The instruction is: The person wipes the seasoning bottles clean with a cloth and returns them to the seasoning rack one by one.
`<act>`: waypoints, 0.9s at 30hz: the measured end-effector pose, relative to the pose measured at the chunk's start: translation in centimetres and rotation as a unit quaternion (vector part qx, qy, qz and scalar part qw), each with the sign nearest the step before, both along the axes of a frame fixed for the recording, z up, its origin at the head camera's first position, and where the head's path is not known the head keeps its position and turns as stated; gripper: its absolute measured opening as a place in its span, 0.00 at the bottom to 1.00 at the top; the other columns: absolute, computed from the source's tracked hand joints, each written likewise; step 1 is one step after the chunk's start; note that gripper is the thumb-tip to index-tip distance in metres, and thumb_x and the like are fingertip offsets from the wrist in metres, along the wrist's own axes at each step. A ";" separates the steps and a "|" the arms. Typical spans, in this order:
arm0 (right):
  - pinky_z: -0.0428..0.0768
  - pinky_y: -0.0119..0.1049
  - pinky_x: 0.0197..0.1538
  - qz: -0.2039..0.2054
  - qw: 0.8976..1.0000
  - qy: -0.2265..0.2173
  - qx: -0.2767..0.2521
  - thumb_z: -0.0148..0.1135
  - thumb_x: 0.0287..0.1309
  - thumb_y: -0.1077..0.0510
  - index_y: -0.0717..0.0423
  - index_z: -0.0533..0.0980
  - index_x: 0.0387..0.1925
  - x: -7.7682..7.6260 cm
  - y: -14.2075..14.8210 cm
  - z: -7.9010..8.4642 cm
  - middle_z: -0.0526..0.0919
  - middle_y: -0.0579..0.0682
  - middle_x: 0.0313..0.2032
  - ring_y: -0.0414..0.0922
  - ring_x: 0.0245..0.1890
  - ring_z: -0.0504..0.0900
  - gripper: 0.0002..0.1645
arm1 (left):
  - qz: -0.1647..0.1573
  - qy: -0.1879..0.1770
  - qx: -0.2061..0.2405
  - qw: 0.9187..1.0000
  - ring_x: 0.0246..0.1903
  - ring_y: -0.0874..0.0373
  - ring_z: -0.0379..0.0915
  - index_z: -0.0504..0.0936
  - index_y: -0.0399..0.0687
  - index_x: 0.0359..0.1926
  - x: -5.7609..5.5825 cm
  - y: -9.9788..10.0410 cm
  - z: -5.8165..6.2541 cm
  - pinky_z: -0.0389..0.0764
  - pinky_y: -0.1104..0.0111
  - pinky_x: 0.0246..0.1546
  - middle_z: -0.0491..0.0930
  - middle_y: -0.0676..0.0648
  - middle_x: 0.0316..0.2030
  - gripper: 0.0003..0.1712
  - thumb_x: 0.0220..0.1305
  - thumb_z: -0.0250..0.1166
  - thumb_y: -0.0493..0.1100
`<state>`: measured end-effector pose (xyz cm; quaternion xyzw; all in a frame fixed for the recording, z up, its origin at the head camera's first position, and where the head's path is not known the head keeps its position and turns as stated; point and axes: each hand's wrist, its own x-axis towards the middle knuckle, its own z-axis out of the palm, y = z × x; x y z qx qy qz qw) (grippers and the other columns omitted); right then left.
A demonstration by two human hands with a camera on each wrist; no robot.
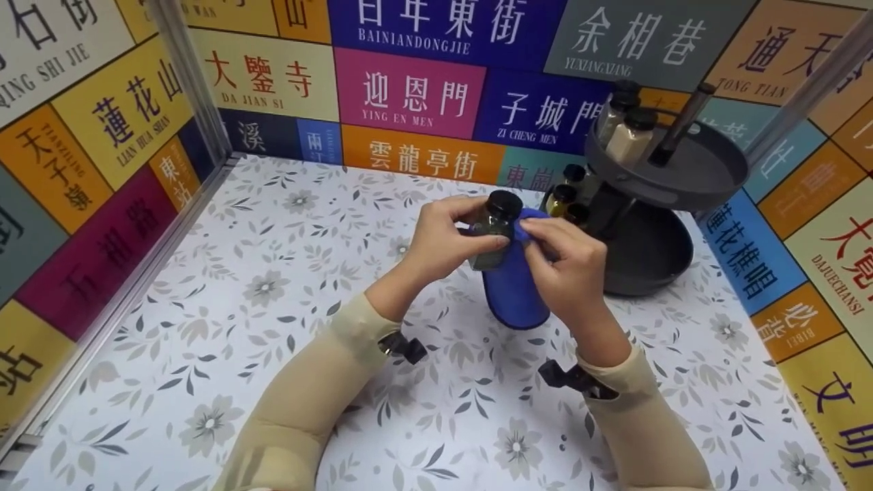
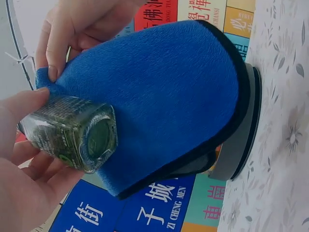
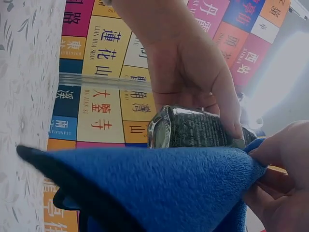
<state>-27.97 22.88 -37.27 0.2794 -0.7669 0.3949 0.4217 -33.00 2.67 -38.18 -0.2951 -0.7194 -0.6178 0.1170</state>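
Note:
My left hand (image 1: 440,239) grips a small glass jar (image 1: 492,251) with a black lid, thumb across its front, above the table. Dark green contents and a printed label show on the jar (image 2: 72,130) in the left wrist view. A blue cloth (image 1: 515,290) with a black edge hangs from my right hand (image 1: 569,266), which pinches it beside the jar's neck. In the right wrist view the cloth (image 3: 169,179) covers part of the jar's side, and the right fingers bunch its corner.
A dark two-tier round rack (image 1: 668,164) stands at the back right. A jar with pale contents (image 1: 631,140) is on its upper tier; several more jars sit at its left side. Printed panels (image 1: 409,95) wall in the flower-patterned table (image 1: 266,286).

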 end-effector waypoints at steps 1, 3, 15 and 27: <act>0.78 0.18 0.46 0.000 1.000 0.001 0.000 0.69 0.58 0.74 0.61 0.91 0.40 0.0 0.0 0.0 0.93 0.57 0.40 0.47 0.41 0.90 0.12 | -0.004 -0.001 -0.003 1.000 0.42 0.59 0.86 0.90 0.49 0.59 0.0 -0.1 0.0 0.88 0.60 0.50 0.92 0.48 0.45 0.29 0.55 0.83 0.46; 0.78 0.18 0.46 0.002 1.000 0.003 -0.001 0.68 0.57 0.74 0.61 0.91 0.40 -0.2 0.0 -0.1 0.93 0.57 0.40 0.48 0.42 0.90 0.13 | -0.015 -0.006 -0.004 1.000 0.43 0.58 0.86 0.90 0.49 0.59 -0.1 -0.4 0.0 0.88 0.59 0.50 0.92 0.48 0.47 0.29 0.56 0.83 0.46; 0.78 0.21 0.41 0.027 0.999 -0.027 -0.032 0.69 0.57 0.76 0.62 0.90 0.38 -1.3 0.9 -0.4 0.93 0.55 0.39 0.38 0.37 0.85 0.12 | -0.109 -0.040 0.009 0.993 0.42 0.55 0.89 0.89 0.43 0.59 0.1 -0.4 0.2 0.88 0.55 0.53 0.92 0.43 0.44 0.28 0.56 0.82 0.41; 0.85 0.23 0.45 0.066 0.993 -0.068 -0.070 0.68 0.58 0.78 0.67 0.89 0.40 -1.5 1.1 -0.1 0.92 0.59 0.39 0.37 0.40 0.87 0.11 | -0.084 -0.042 0.020 0.995 0.43 0.56 0.89 0.89 0.43 0.60 0.3 0.1 0.3 0.88 0.61 0.51 0.92 0.44 0.48 0.29 0.56 0.82 0.41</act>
